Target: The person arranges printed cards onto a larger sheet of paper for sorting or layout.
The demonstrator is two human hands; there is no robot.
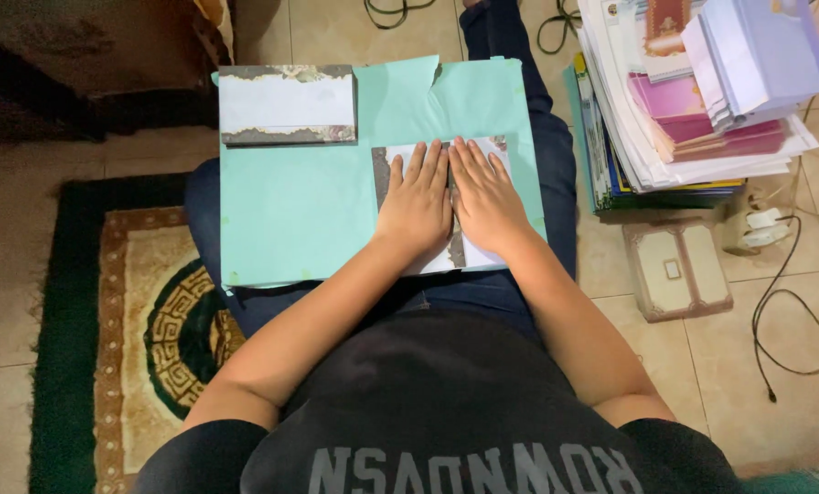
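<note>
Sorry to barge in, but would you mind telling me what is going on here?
A person sits on the floor with a mint-green folder across their lap as a work surface. Both the left hand and the right hand press flat, side by side, on a white card with dark ornate edges. A similar folded card lies at the folder's far left corner. To the person's right a stack of papers and envelopes sits on the tiled floor, with a patterned rug on the left.
</note>
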